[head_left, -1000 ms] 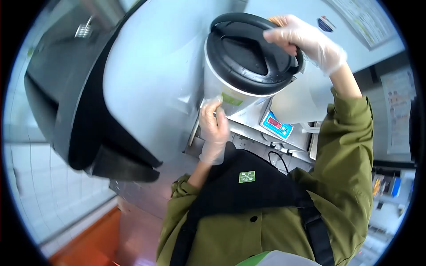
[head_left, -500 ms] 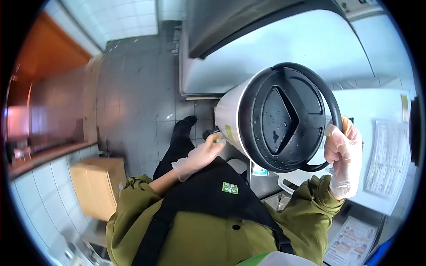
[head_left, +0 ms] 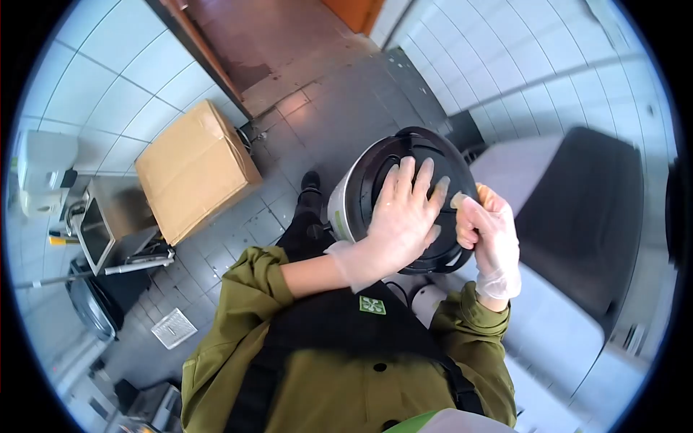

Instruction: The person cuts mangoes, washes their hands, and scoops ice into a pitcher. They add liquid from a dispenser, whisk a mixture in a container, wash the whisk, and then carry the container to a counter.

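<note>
In front of my body is a pale metal insulated drink dispenser (head_left: pixel 338 209), its tap side turned towards me. Its round black lid (head_left: pixel 372 160) faces up at the camera. Across that lid lies my left hand (head_left: pixel 406 216), gloved in clear plastic, palm down with the fingers spread. My right hand (head_left: pixel 491 231), gloved too, is closed around the black carrying handle at the lid's right side. The palm of the left hand covers the middle of the lid, and the gripped stretch of handle is mostly hidden by fingers.
A large cardboard box (head_left: pixel 198 173) stands at the left, beside a small metal sink (head_left: pixel 97 231). A dark grey panel (head_left: pixel 588 224) and a white surface (head_left: pixel 552 310) lie to the right. Ahead, grey floor tiles (head_left: pixel 346 101) lead to a doorway; a drain cover (head_left: pixel 173 328) is at lower left.
The view has swung left, away from the white counter with papers. My left hand has gone from beside the tap onto the lid. The right hand still holds the handle.
</note>
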### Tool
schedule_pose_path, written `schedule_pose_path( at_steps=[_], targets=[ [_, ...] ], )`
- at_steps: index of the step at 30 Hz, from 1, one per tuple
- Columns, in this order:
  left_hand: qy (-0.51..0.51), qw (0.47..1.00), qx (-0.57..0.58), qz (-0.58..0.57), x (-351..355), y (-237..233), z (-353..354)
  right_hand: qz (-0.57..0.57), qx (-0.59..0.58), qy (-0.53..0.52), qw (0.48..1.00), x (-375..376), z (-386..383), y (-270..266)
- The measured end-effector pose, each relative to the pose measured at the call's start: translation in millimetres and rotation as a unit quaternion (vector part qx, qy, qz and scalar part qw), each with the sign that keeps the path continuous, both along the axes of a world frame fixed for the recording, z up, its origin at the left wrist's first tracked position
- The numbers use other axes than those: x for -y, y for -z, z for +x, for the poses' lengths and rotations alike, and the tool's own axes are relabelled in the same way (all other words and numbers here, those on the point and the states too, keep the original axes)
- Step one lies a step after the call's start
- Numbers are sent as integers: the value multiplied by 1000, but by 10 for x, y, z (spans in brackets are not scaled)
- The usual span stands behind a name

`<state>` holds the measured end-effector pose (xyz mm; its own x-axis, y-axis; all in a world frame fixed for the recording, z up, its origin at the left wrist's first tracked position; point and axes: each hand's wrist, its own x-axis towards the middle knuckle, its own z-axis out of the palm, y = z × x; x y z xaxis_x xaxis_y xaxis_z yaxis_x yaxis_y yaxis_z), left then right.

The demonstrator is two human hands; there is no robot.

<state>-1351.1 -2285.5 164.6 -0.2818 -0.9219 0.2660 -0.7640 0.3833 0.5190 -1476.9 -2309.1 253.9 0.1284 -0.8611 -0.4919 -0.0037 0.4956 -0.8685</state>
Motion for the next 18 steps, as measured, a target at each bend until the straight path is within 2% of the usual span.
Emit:
schedule_pose_path(
  at_steps=[2,6,8,12,15,16,18],
  targets=[
    [-12,1000,-20,-18,539,169,267,7,2,-38,999,567,314,117],
    [24,998,22,-47,1666,345,995,1,1,-134,991,1751,958,211],
    [64,994,46,-71,2265,321,1345,-16,19,-137,990,2312,1229,161],
    [196,971,-44,-131,3651,241,2042,-55,17,-159,986,3515,1661,49],
    [243,963,-11,-117,4693,215,2440,-67,-14,-195,979,4564,2078,-21],
    [228,965,-23,-131,4949,252,2550,-97,-18,-202,974,4928,2222,40],
    [182,968,-44,-169,5563,262,2823,-82,3,-237,968,5737,2493,118]
  ],
)
